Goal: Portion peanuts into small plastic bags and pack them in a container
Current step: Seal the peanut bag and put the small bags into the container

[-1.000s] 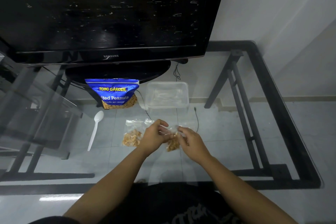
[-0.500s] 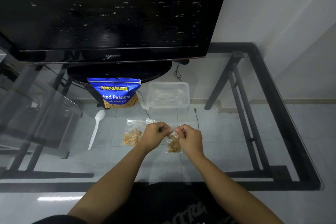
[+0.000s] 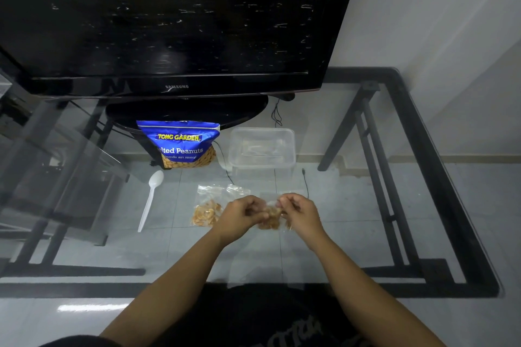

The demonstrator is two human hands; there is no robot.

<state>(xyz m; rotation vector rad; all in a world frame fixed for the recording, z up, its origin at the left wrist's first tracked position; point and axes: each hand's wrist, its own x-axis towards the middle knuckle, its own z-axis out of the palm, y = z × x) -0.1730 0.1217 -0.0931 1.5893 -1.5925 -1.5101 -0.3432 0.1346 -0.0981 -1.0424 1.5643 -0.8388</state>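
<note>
Your left hand [image 3: 239, 215] and right hand [image 3: 300, 213] both pinched the top of a small plastic bag of peanuts [image 3: 272, 220], held between them just above the glass table [image 3: 352, 205]. A second filled bag [image 3: 210, 205] lay just left of your left hand. Farther left lay a white plastic spoon [image 3: 149, 200]. Beyond stood the blue peanut packet [image 3: 180, 144] and, to its right, the clear container [image 3: 262, 147].
</note>
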